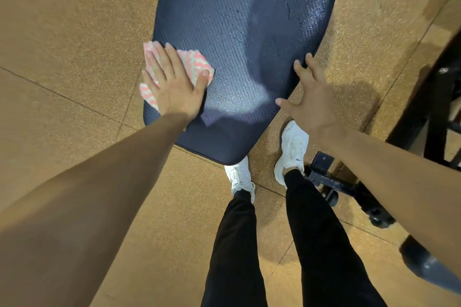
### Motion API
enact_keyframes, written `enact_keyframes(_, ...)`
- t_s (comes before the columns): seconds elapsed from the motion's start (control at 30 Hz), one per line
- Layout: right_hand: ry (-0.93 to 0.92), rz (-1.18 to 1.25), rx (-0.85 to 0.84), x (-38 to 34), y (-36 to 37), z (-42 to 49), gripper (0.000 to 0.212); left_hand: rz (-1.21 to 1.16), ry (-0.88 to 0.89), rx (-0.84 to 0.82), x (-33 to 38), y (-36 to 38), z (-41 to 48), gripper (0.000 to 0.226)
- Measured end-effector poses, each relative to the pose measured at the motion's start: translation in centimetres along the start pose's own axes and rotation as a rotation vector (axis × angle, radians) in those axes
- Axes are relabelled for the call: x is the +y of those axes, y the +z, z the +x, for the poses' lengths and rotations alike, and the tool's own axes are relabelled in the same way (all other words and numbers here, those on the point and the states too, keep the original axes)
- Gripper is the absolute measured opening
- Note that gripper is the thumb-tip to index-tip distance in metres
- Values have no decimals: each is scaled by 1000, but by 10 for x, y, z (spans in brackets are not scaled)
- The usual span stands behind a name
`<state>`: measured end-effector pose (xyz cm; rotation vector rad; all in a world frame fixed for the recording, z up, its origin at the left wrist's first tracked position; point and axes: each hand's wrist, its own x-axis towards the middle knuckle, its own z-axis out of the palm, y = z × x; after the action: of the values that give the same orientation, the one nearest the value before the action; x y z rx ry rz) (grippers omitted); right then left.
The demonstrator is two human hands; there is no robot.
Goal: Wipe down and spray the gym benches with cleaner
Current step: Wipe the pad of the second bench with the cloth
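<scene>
At the left edge of the dark navy ribbed vinyl bench pad (249,20), your left hand (172,85) lies flat with its fingers straight, pressing a folded pink-and-white zigzag cloth (197,63) onto the pad, likely so the whole palm drives the wipe. Towards the right the pad shines damp, probably cleaner not yet wiped off. At the pad's right edge your right hand (309,99) rests with fingers spread, grasping nothing, apparently bracing you as you lean.
</scene>
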<state>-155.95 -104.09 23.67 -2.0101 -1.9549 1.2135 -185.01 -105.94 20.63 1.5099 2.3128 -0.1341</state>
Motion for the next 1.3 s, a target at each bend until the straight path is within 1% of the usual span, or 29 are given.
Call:
enact_keyframes(0.03,-6,23,-7,0,-3,1,87,28,37,-3,5,1,1,93)
enact_keyframes(0.1,-32,38,5,1,-10,5,75,92,168,-17,19,5,-2,89)
enact_keyframes(0.2,-89,-32,59,6,-23,16,58,170,404,-22,51,19,-23,86)
enact_keyframes(0.3,-57,-5,81,10,-34,28,61,192,617,-5,82,30,-53,79)
enact_keyframes(0.37,-32,12,102,13,-41,38,64,208,693,-72,93,31,-60,77)
enact_keyframes(0.43,-26,14,109,16,-46,47,64,219,755,-116,90,27,-57,74)
enact_keyframes(0.5,-24,26,98,13,-50,54,67,238,745,-121,70,22,-51,73)
enact_keyframes(0.63,-17,-6,58,7,-55,69,81,229,534,-81,26,10,-30,90)
enact_keyframes(0.7,-48,-54,33,7,-59,79,85,205,419,-60,17,2,-9,92)
enact_keyframes(0.87,-119,-245,-6,13,-70,91,87,3,-15,-15,41,-17,59,95)
enact_keyframes(0.93,-135,-301,-13,11,-74,96,88,-29,-72,-33,60,-22,75,98)
enact_keyframes(0.97,-154,-326,-14,9,-78,99,87,-17,-52,-35,68,-23,79,101)
enact_keyframes(1.07,-226,-432,-2,6,-87,104,86,82,110,-64,91,-19,77,106)
enact_keyframes(1.2,-281,-512,-62,11,-95,110,84,193,339,-37,134,-2,51,101)
enact_keyframes(1.3,-338,-490,-134,17,-105,115,78,239,513,-123,158,8,23,99)
